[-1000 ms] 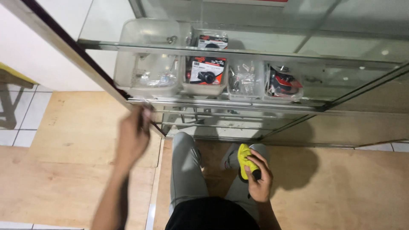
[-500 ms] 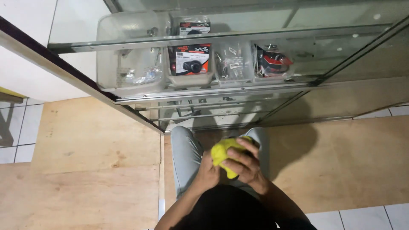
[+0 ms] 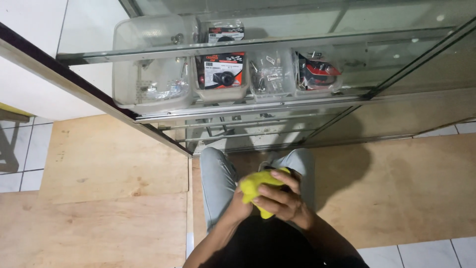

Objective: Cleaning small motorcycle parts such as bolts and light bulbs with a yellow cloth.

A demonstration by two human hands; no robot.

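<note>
A second ago the left hand (image 3: 237, 207) was up at the edge of the glass cabinet while the right hand (image 3: 280, 200) alone held the yellow cloth (image 3: 254, 187) low over the lap; half a second ago the left hand had come down to join it, and now both hands are bunched together around the cloth, a little lower in view than before.

The yellow cloth sits in front of the person's body, above the knees of the light grey trousers (image 3: 216, 176). The right hand lies over the top of it, fingers (image 3: 275, 189) curled and clenched on the fabric. The left hand presses against the cloth from the near side; its fingers are mostly hidden behind the cloth, so I cannot tell how tightly they close, though the hand is touching it. A small dark thing shows just beside the right fingers, too hidden to identify.

Beyond the knees stands the glass cabinet (image 3: 396, 69), its door frame (image 3: 94, 97) swung open to the left. On its shelf a row of clear plastic bins (image 3: 148, 89) holds small packaged parts. The floor is plywood sheet (image 3: 114, 164), with white tile at the corners.
</note>
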